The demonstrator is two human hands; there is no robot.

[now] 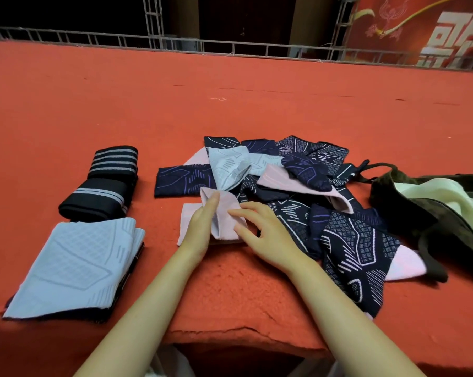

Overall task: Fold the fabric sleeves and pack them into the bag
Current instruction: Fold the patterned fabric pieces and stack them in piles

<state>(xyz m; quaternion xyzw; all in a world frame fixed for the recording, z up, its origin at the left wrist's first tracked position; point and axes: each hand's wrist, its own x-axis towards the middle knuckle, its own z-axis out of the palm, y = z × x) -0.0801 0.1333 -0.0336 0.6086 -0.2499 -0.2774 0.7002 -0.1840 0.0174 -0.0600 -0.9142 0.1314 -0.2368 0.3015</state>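
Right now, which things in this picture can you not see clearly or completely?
- Bag, head view: its right part is cut off by the frame edge, so its contents are unknown.
- Pile of sleeves: they overlap, so the count is unclear.
- Pink sleeve: partly covered by the left hand and right hand.
- Folded stack: the lower layers are hidden by the top piece.

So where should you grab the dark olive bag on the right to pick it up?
Best bet is the thin dark strap loop at the far-left end of the dark olive fabric bag, coming from above. It arches off the red felt table, so fingers could hook under it. The body is floppy and gaping, showing a pale green lining, so pinching its rim would probably just crumple it.
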